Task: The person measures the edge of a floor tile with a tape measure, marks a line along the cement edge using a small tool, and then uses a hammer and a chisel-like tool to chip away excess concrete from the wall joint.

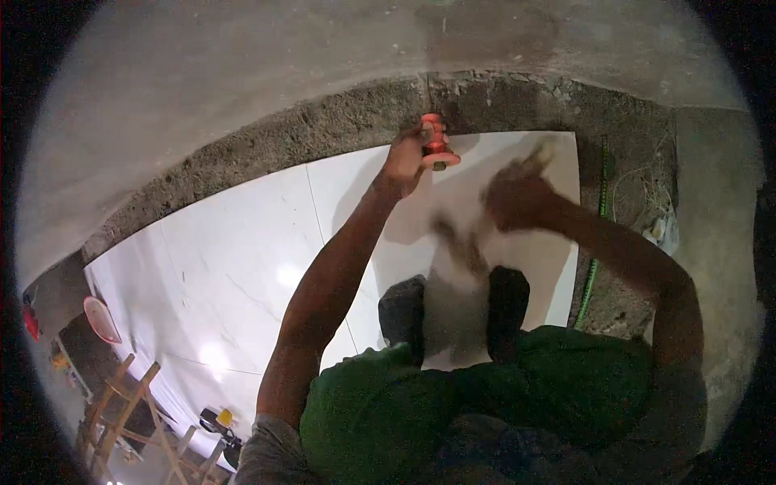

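Observation:
My left hand (406, 159) is wrapped round the orange-red grip of a chisel (434, 137) with a round hand guard. The chisel's metal striking end shows just beyond the guard; its tip is hidden. It stands at the edge of the white tiled floor (242, 242), by the rough strip at the wall's foot. To the right, my right hand (521, 196) is closed round the handle of a hammer (462, 246). Motion smears the hammer, its blurred head hanging over the tiles apart from the chisel.
A bare rough strip (323, 125) runs along the grey wall (323, 56). At right, a green cord or hose (594, 267) lies beside the tile edge, near a crumpled plastic bag (664, 234). A pink basin (102, 319) and wooden frame (121, 412) stand lower left. My dark shoes (402, 311) rest on tile.

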The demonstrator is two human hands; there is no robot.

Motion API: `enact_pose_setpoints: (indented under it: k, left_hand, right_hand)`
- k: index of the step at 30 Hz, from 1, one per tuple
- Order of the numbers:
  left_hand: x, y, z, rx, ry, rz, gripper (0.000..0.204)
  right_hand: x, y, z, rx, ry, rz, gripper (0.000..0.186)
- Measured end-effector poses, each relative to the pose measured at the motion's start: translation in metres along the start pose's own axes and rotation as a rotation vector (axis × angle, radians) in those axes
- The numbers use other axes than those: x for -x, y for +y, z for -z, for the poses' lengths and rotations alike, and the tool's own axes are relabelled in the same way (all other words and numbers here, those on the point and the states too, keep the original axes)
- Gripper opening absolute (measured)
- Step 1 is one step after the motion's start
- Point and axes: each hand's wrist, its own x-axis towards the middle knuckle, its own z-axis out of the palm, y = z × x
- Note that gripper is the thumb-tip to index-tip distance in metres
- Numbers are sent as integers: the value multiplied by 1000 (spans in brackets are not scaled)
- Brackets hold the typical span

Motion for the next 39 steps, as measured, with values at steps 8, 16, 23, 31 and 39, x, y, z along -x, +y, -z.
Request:
enact_pose_setpoints:
  k: [8,16,23,31,39]
  left_hand:
    - [-5,-2,-1,-284,-67,-100,26]
    - [-33,13,22,148,-96,179,21]
    - [-44,2,1,-8,57,84,26]
    - [6,4,12,-55,107,48,31]
    - [18,17,31,-395,-163,-112,32]
  right_hand:
    - [18,-79,44,-113,33,50,29]
    - [29,-12,24,296,315,-404,19]
    - [8,-27,56,19,58,-405,26]
    - [18,-94,39,-114,246,-416,41]
    - [21,-102,29,-223,27,-477,40]
